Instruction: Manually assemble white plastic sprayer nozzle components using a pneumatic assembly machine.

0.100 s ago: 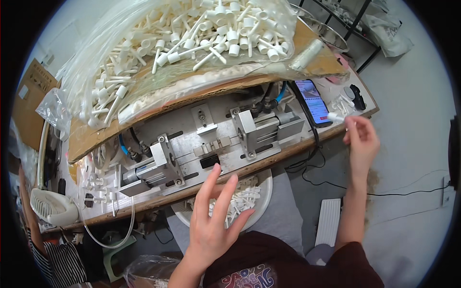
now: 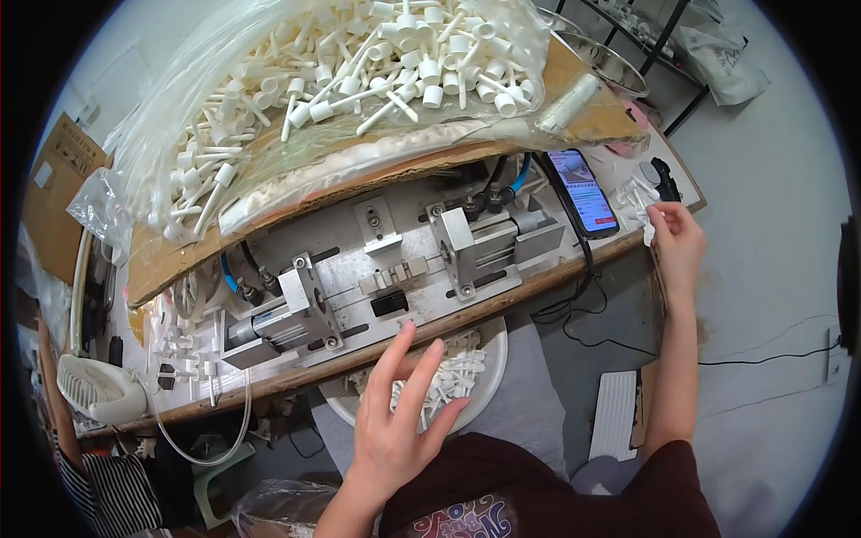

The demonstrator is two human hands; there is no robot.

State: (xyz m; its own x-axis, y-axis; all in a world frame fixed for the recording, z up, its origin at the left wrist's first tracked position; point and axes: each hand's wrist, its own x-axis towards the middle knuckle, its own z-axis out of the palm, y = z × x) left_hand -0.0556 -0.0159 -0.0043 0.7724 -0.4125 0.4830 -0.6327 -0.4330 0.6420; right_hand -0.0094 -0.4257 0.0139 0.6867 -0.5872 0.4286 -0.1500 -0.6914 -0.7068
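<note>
My left hand (image 2: 395,430) is held above a white basin (image 2: 496,381) of small white plastic pieces (image 2: 453,377). Its fingers are spread with nothing between them. At the right end of the bench, my right hand (image 2: 679,240) pinches thumb and fingers together on a small white plastic piece (image 2: 648,235), mostly hidden by the fingertips. A few loose white pieces (image 2: 635,195) lie just beyond that hand. Between the hands, a metal fixture with two cylinder clamps (image 2: 480,242) is mounted on the bench, and a small slotted metal block (image 2: 393,274) sits at its middle.
A heap of white capped sticks (image 2: 404,63) lies in clear plastic on a cardboard sheet (image 2: 592,108) above the fixture. A lit phone (image 2: 583,193) rests beside the right clamp. A white fan (image 2: 99,386) stands at left, near another person's striped sleeve (image 2: 121,489). Cables hang off the front edge.
My right hand has shifted slightly toward the loose pieces, and the white piece at its fingertips has swung from left of them to beneath. My left hand has barely moved.
</note>
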